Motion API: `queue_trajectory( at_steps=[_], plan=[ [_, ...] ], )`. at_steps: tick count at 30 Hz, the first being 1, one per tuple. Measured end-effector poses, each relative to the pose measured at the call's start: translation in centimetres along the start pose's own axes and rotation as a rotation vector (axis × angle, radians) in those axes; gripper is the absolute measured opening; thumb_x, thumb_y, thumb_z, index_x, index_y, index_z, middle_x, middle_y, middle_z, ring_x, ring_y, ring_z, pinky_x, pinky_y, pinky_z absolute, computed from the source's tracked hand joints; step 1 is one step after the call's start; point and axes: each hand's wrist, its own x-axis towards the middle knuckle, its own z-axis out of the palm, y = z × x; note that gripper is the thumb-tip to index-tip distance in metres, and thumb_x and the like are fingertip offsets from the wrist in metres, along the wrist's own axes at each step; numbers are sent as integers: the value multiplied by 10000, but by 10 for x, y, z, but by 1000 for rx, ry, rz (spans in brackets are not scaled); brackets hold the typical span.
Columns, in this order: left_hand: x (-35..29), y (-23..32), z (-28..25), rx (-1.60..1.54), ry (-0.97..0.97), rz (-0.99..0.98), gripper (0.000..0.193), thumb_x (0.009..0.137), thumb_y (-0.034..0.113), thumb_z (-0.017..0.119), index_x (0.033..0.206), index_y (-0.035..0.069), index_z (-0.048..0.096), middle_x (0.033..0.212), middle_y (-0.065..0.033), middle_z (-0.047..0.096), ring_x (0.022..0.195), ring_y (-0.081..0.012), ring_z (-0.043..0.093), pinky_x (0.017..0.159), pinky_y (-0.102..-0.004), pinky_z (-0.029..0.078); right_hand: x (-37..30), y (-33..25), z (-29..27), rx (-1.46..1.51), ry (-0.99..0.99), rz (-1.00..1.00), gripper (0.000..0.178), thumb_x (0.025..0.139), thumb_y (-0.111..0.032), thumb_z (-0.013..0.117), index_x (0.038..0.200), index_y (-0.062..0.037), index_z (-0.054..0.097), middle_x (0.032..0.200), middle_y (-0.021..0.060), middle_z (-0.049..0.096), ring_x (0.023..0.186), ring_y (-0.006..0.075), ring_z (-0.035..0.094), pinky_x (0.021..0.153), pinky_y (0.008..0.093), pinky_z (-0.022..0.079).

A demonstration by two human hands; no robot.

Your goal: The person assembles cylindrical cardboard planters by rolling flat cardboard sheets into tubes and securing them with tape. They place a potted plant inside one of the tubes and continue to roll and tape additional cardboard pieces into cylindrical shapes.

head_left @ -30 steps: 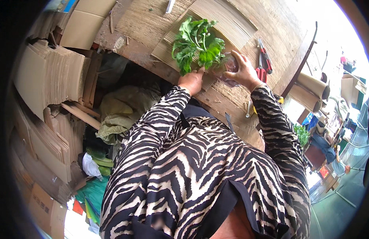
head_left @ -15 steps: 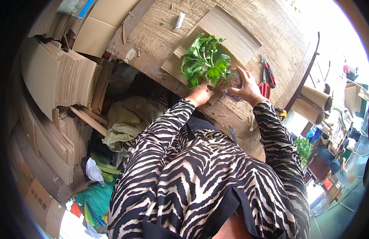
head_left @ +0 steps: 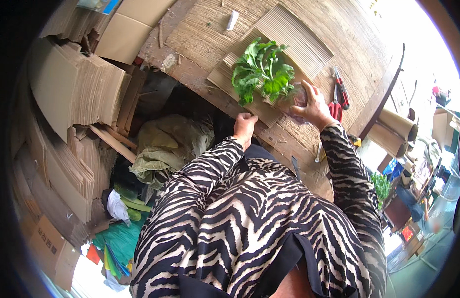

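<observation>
Your right hand clamps the wrap beside the greens on the card, your left hand is near, its grip I can't tell, and squeezing too hard could tear the wrap.

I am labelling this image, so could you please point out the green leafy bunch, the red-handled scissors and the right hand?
Green leafy bunch (head_left: 263, 74): head view, middle of the leaves.
Red-handled scissors (head_left: 334, 106): head view, top of the handles.
Right hand (head_left: 315, 107): head view, back of the hand.
</observation>
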Motion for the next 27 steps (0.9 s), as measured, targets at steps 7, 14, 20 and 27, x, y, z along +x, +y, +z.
queue_trajectory(
  at_steps=[7, 14, 20, 27],
  plan=[
    [-27, 40, 18, -445, -138, -209, 111, 903, 146, 693, 950, 117, 597, 840, 8, 615, 703, -132, 601, 655, -279, 513, -1, -3, -2, -16, 44, -39, 991, 624, -502, 820, 1434, -86, 428, 1338, 228, 510, 1274, 387, 476, 1075, 444, 411],
    [-29, 47, 45, -287, -312, -194, 194, 958, 200, 614, 1127, 105, 609, 1024, -22, 636, 909, -181, 619, 757, -359, 542, 2, 0, 0, -18, 68, -79, 974, 616, -468, 806, 1425, -66, 441, 1324, 232, 525, 1260, 387, 492, 1069, 441, 421],
    [-42, 55, 42, -321, -285, -206, 175, 955, 109, 576, 1109, 36, 615, 1041, -82, 643, 919, -223, 636, 748, -382, 572, -2, 6, 7, 57, 5, -78, 1003, 635, -477, 793, 1452, -38, 411, 1371, 252, 493, 1254, 414, 498, 1068, 450, 424],
    [-40, 57, 37, -315, -281, -256, 99, 910, 36, 560, 963, -11, 630, 890, -100, 638, 756, -232, 640, 713, -359, 588, -43, -36, 24, -160, 194, -51, 1014, 671, -480, 809, 1475, -72, 344, 1396, 295, 416, 1300, 480, 399, 1091, 514, 371]
  ],
)
